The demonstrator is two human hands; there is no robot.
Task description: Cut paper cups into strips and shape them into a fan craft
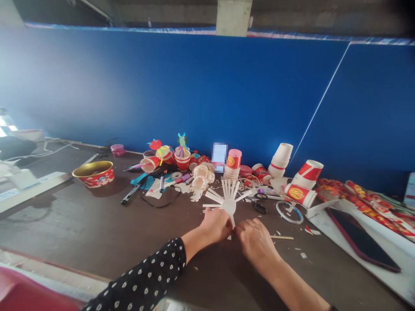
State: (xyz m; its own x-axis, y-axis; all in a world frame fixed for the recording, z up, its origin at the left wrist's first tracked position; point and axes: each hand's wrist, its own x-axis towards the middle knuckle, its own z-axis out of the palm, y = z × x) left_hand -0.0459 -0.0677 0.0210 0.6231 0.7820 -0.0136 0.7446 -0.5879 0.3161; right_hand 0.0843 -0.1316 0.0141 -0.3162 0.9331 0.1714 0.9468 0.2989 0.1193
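A white paper cup cut into strips (228,206) is fanned out flat around its round base, just beyond my hands at the middle of the table. My left hand (218,224) is closed at its near side, with fingertips on the lower strips. Beside it, my right hand (254,238) is also closed, thumb and fingers pinched at the end of a near strip. The two hands almost meet there, and the fingers hide the strip ends. A thin wooden stick (282,237) lies on the table by my right hand.
Behind stand stacked red-and-white paper cups (234,162) and finished paper-cup figures (182,156). Black scissors (260,206) and a tape roll (289,212) lie right, near a phone (363,237) on a white tray (343,246). A gold-lined bowl (95,175) and markers (131,193) are left.
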